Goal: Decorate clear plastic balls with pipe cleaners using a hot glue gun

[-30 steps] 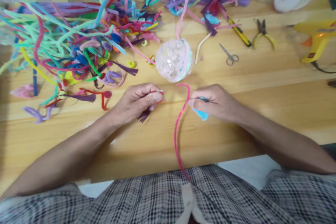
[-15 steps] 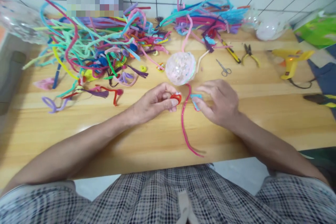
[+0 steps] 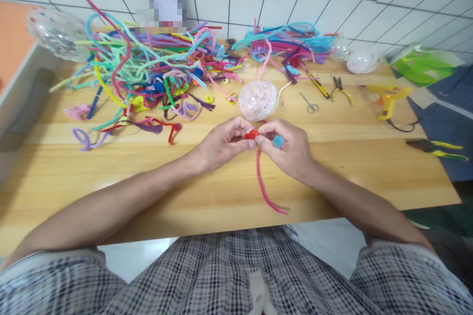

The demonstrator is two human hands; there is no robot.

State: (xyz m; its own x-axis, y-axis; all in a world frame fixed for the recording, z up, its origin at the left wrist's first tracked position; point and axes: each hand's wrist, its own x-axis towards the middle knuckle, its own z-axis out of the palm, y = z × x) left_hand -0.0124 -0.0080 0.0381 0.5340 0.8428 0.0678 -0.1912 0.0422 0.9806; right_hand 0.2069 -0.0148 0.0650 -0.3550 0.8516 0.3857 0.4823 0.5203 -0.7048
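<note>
Between my hands is a small bent red pipe cleaner (image 3: 252,134). My left hand (image 3: 221,145) is closed on it, thumb against fingers. From the other side my right hand (image 3: 290,150) pinches its end, so the two hands nearly meet. A small blue piece (image 3: 278,141) shows by the right fingers; whether they hold it or it lies on the table I cannot tell. Under the hands a long magenta pipe cleaner (image 3: 260,177) curves towards the table's front edge. Just beyond them sits a clear round ball (image 3: 257,100) with pale bits inside.
Tangled pipe cleaners (image 3: 136,66) fill the back left, and another bundle (image 3: 288,42) lies behind the ball. Small scissors (image 3: 309,104), a yellow cutter (image 3: 318,83), pliers (image 3: 340,91), a yellow glue gun (image 3: 388,98) and larger pliers (image 3: 436,147) lie to the right.
My right hand has moved left to the red pipe cleaner and now grips it together with my left hand. The camera view has shifted slightly.
</note>
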